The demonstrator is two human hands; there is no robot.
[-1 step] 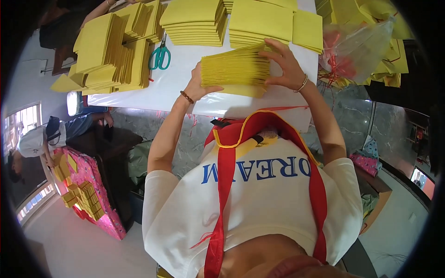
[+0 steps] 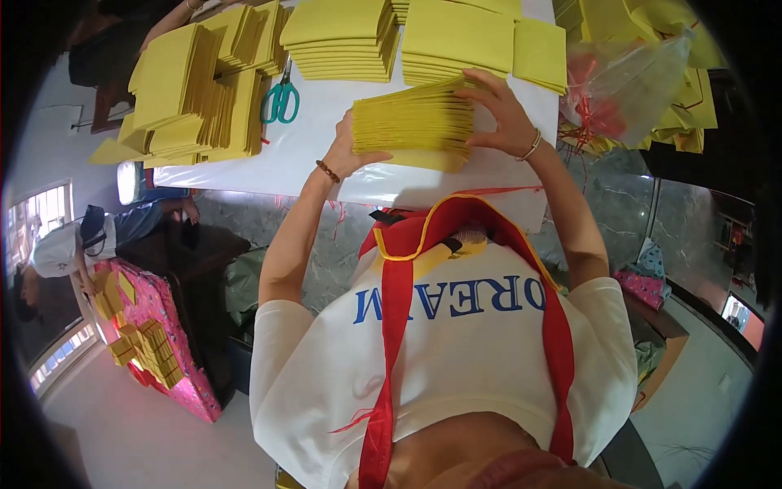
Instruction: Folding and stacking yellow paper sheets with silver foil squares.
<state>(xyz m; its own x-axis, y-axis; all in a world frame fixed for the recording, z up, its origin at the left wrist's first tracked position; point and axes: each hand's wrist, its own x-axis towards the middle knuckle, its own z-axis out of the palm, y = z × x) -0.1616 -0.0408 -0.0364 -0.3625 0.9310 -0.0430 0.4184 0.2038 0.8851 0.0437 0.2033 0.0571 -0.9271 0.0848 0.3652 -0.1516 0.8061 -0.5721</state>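
Note:
Between my two hands stands a thick stack of yellow paper sheets (image 2: pixel 412 122), its layered edges facing me. My left hand (image 2: pixel 352 153) grips the stack's left end, with the thumb along the near lower edge. At the right end, the curved fingers and thumb of my right hand (image 2: pixel 498 114) hold the stack, fingers toward the far upper corner and thumb low. Part of the left fingers is hidden behind the paper. The stack is held over the white-covered table (image 2: pixel 326 175).
Piles of folded yellow paper (image 2: pixel 340 37) line the table's far side, with more piles (image 2: pixel 175 90) at the left. Green-handled scissors (image 2: pixel 280 102) lie left of my hands. A clear plastic bag (image 2: pixel 631 90) with red contents sits at the right. Another person (image 2: pixel 61 244) is at far left.

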